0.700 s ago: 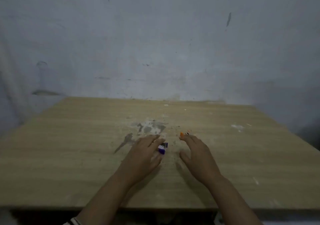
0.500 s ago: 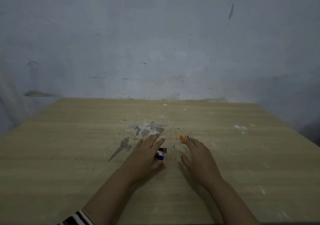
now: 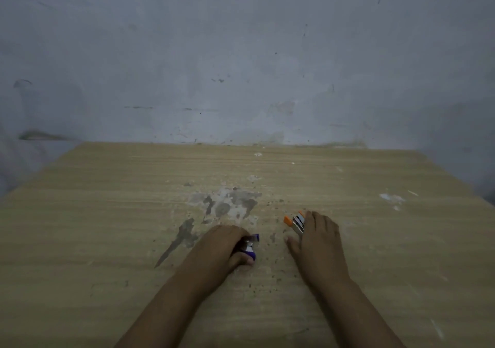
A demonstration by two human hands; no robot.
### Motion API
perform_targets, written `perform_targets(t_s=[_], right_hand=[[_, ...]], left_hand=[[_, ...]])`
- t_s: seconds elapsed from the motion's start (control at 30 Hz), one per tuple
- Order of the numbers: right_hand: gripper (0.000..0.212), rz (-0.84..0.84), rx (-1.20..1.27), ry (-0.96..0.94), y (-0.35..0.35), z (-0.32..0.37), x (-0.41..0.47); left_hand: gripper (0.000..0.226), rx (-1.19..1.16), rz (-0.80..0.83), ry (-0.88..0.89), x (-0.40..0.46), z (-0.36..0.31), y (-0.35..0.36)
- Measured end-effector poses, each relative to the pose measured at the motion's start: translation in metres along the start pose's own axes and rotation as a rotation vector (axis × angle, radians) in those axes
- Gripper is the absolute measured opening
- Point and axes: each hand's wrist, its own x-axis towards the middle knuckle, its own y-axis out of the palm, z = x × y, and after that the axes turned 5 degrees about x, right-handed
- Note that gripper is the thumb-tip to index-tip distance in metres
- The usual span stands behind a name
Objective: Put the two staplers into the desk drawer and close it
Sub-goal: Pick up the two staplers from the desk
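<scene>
Wood desk point(image 3: 107, 240): light grain top, scuffed w/ grey paint smears and specks around the middle, white flecks far right. No drawer visible from this angle.
Wall point(image 3: 241, 53): grey-ish, marked up, right behind the desk's far edge.
Left hand point(image 3: 223, 248): palm down on the desk, fingers curled over and closed round the purple stapler, thumb tucked under its near end. Looks like an actual grip.
Purple stapler point(image 3: 251, 244): mostly hidden under the left hand, only a purple + silver bit pokes out on the hand's right side. Sitting on/at the desk surface, near the middle, just below the paint smear.
Right hand point(image 3: 317, 243): also palm down, fingers laid over the orange stapler, thumb splayed out to the left touching the desk. Fingers look bent over it but can't tell if they've really clamped it or are just resting on top.
Orange stapler point(image 3: 294, 222): orange tip + silver/black body sticking out past the fingertips toward the upper left, rest covered by the hand.
Gap: staplers are apart, bare desk btw the two hands.
Forearms: both come in from the bottom edge, bare.
</scene>
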Motion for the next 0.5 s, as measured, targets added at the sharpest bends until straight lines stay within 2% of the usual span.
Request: perform_targets(t_s=[0.2, 0.33, 0.5], right_hand=[[0.042, 0.013, -0.037, -0.015, 0.001, 0.006, 0.009], [0.031, 0.014, -0.018, -0.121, -0.006, 0.006, 0.000], [0.031, -0.034, 0.189, -0.275, -0.024, -0.009, -0.034]], left_hand=[[0.037, -0.031, -0.241, 0.010, -0.006, -0.014, -0.001], [0.039, -0.086, -0.259, -0.018, -0.012, -0.027, 0.004], [0.039, -0.164, -0.221, -0.042, -0.025, -0.050, 0.011]])
